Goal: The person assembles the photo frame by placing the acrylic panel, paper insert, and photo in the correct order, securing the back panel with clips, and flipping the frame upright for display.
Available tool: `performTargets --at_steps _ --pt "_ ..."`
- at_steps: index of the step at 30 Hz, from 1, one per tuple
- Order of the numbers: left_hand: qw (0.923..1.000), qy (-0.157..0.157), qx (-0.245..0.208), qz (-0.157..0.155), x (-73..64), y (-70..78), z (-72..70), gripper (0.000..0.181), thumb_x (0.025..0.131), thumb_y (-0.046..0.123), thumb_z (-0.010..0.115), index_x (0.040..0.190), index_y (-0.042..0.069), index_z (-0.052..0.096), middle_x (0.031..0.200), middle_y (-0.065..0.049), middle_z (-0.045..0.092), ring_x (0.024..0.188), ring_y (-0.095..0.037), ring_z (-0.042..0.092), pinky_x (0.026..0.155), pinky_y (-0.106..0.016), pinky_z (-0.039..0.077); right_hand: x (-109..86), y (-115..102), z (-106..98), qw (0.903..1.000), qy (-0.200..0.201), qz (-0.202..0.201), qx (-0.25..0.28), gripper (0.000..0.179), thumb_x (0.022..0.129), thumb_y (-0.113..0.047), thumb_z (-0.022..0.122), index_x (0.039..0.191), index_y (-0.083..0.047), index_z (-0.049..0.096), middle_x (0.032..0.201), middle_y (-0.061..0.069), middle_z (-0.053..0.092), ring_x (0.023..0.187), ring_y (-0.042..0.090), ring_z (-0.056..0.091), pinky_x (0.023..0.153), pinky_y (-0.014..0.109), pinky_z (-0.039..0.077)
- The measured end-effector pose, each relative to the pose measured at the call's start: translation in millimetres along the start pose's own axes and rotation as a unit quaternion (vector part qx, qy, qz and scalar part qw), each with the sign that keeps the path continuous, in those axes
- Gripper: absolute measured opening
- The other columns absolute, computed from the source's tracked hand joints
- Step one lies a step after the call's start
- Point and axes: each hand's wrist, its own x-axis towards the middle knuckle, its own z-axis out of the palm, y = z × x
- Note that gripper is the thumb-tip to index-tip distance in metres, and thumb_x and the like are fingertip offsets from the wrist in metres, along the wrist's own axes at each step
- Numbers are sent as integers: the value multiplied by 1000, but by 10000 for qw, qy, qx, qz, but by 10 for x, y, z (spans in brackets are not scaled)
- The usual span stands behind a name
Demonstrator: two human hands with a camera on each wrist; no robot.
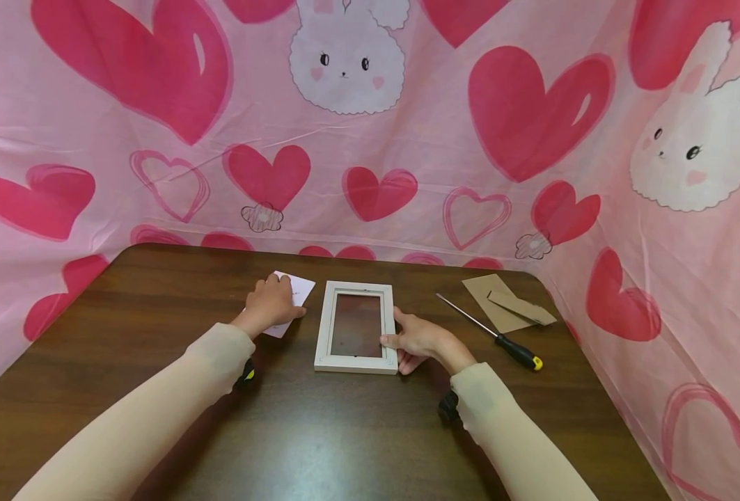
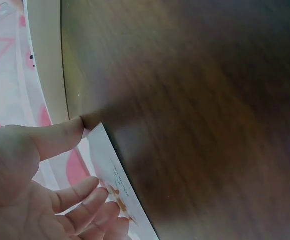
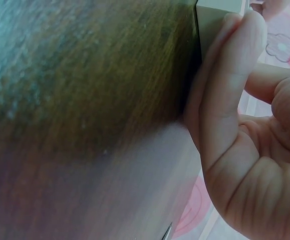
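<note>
A white picture frame (image 1: 326,323) lies on the wooden table, and dark brown shows through its opening. My right hand (image 1: 421,339) grips its right side, thumb on the front face and fingers along the outer edge. In the right wrist view, the fingertips are at a corner of the frame (image 3: 216,27). To the left of the frame, my left hand (image 1: 271,303) rests over a white card (image 1: 303,287). Its fingers are spread and loosely bent over the card (image 2: 115,167), which bears small writing and an orange-brown mark. Part of the card is hidden under the hand.
To the right lies a screwdriver (image 1: 515,349) with a black and yellow handle, its shaft pointing up-left. Behind it is a brown backing board (image 1: 484,287) with a folded stand flap (image 1: 520,306). A pink cloth (image 1: 370,132) with hearts and rabbits hangs behind the table (image 1: 319,424).
</note>
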Motion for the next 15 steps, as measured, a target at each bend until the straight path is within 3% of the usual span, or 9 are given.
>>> performTargets --at_steps 15 --pt "9997 -223 33 25 32 27 -18 74 93 29 80 142 -14 47 138 -33 51 128 -48 49 105 -65 46 -8 -6 9 10000 29 17 -24 87 109 -18 61 171 -9 -1 65 11 57 48 16 61 51 32 59"
